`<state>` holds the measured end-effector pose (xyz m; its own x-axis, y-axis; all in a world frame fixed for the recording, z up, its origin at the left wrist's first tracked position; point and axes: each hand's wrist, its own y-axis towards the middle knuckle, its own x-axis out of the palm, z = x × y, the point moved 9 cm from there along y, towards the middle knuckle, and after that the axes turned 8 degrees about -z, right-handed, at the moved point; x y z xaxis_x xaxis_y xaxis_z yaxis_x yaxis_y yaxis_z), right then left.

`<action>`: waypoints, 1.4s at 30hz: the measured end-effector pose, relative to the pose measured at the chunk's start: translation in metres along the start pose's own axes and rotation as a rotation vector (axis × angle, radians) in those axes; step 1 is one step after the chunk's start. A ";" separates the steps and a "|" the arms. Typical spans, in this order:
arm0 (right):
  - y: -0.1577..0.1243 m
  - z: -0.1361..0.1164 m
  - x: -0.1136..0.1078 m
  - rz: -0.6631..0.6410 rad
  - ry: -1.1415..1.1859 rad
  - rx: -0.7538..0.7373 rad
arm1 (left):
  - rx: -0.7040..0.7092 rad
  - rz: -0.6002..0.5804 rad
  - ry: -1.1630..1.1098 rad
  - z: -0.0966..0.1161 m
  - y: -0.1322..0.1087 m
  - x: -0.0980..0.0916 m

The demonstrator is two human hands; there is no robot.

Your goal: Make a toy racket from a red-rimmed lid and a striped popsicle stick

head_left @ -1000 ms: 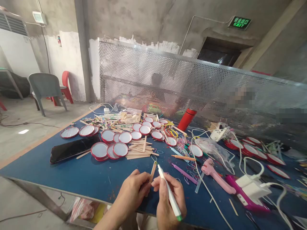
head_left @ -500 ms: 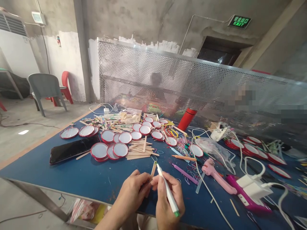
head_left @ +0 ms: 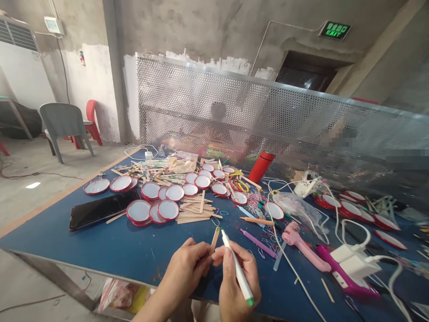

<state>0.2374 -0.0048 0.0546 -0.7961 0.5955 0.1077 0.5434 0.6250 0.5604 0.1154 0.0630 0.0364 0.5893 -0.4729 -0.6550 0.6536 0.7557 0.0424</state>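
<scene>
Near the front edge of the blue table, my left hand (head_left: 189, 266) is closed on a wooden craft stick (head_left: 214, 240), which points up and away with a green-coloured tip. My right hand (head_left: 239, 279) grips a white marker pen (head_left: 238, 270) with a green end; its nib is beside the stick's green tip, slightly apart. My two hands almost touch at the stick's lower part. Beyond them lies a pile of plain craft sticks (head_left: 196, 210), next to several red-rimmed round lids (head_left: 168, 209) with white insides.
A black phone (head_left: 103, 210) lies at the left. Orange (head_left: 257, 221) and purple markers (head_left: 258, 243), a pink handheld device (head_left: 306, 248), white cables and a magenta power strip (head_left: 348, 273) are at the right. A red bottle (head_left: 261, 166) stands before a perforated metal screen (head_left: 201, 98).
The marker's nib has shifted slightly right, away from the stick's tip. My right hand moved a little right with it, while my left hand stays nearly still.
</scene>
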 end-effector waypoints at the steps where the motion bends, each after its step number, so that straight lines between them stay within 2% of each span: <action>1: 0.000 -0.001 0.000 -0.008 0.007 0.000 | -0.002 -0.001 -0.004 0.000 0.000 0.000; 9: 0.001 -0.009 0.004 -0.008 0.029 -0.028 | 0.000 -0.003 -0.006 -0.002 0.000 0.001; 22: -0.001 0.004 0.002 -0.050 -0.007 0.065 | 0.007 0.030 0.008 0.001 0.000 -0.003; 27: 0.000 -0.001 0.002 -0.028 0.011 0.029 | -0.001 0.027 0.012 0.000 -0.001 -0.003; 32: -0.002 0.008 0.003 -0.056 -0.008 0.098 | 0.003 0.018 0.010 0.001 -0.001 -0.003; 42: 0.000 0.003 0.004 -0.062 -0.025 0.060 | 0.009 0.026 -0.002 0.001 0.000 -0.003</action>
<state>0.2353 -0.0012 0.0527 -0.8224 0.5665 0.0531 0.5085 0.6900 0.5151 0.1137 0.0639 0.0388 0.6066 -0.4542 -0.6525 0.6426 0.7634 0.0661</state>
